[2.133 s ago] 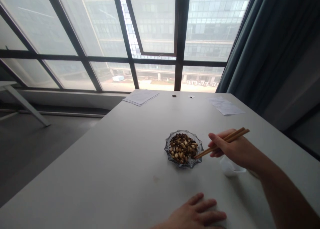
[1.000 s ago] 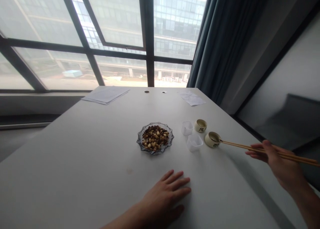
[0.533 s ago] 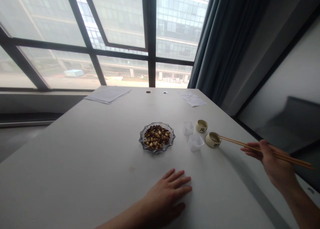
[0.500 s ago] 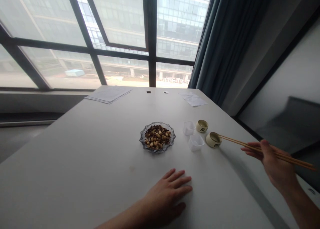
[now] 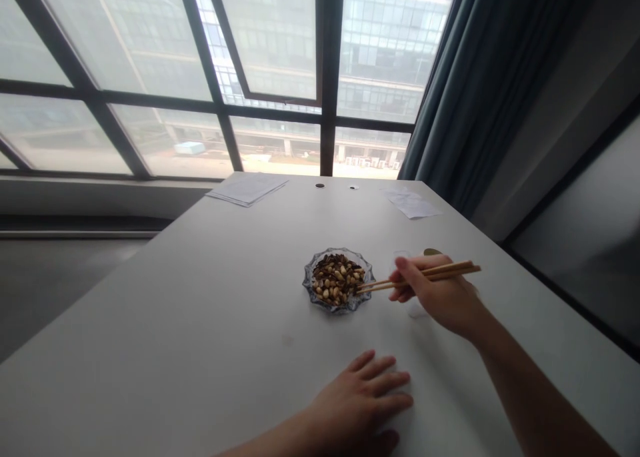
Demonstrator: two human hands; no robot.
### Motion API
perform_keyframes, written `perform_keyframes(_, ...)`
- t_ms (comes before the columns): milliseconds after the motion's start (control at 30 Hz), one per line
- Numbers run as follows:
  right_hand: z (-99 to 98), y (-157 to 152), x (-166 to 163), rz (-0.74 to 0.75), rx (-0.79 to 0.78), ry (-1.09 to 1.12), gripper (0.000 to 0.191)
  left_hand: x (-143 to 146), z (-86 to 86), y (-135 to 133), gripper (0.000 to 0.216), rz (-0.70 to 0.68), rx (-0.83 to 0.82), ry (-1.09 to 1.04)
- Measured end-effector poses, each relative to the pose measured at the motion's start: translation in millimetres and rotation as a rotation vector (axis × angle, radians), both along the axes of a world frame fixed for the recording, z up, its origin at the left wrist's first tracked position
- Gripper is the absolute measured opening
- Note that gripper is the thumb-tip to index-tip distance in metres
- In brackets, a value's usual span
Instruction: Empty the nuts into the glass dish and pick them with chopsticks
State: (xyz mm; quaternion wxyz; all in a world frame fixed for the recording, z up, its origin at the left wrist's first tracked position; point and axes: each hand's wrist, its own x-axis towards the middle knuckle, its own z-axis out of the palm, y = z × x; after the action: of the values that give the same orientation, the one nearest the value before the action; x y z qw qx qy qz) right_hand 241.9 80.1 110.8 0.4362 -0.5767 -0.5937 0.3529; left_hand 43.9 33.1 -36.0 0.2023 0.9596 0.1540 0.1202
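A pair of wooden chopsticks [image 5: 440, 272] is gripped in my right hand [image 5: 445, 297]. Their tips reach over the right side of a scalloped glass dish [image 5: 363, 302], down at the mixed nuts and seeds [image 5: 337, 278] in it. Whether the tips pinch a piece is too small to tell. My left hand [image 5: 367, 394] lies flat on the white table, fingers spread, in front of the dish. Behind my right hand, parts of a clear plastic cup [image 5: 417, 308] and a small cream-coloured bowl [image 5: 431, 252] show; the rest is covered.
The white table [image 5: 225, 297] runs toward the windows. Stacked papers [image 5: 247, 188] lie at its far left and more sheets [image 5: 413, 202] at its far right. Two round holes pierce the far end. A dark curtain [image 5: 460, 77] hangs at the right.
My right hand has swung left from the small bowls, bringing the chopstick tips into the glass dish. The view has turned slightly left. My left hand stays flat on the table.
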Motion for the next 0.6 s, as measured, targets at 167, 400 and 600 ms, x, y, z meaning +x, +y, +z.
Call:
perform_keyframes(167,-5.9,20,-30,0.172,-0.113,-0.084,0.049,2,-21.0,6,0.042,-0.023,0.237,-0.054)
perform_keyframes(400,-6.2,32,-24,0.241,-0.124,-0.270,0.046,2,-41.0,11,0.032,0.005,0.582,-0.097)
perform_keyframes(600,0.4,34,0,0.129,-0.121,-0.222,0.043,1,-37.8,10,0.032,0.021,0.602,-0.084)
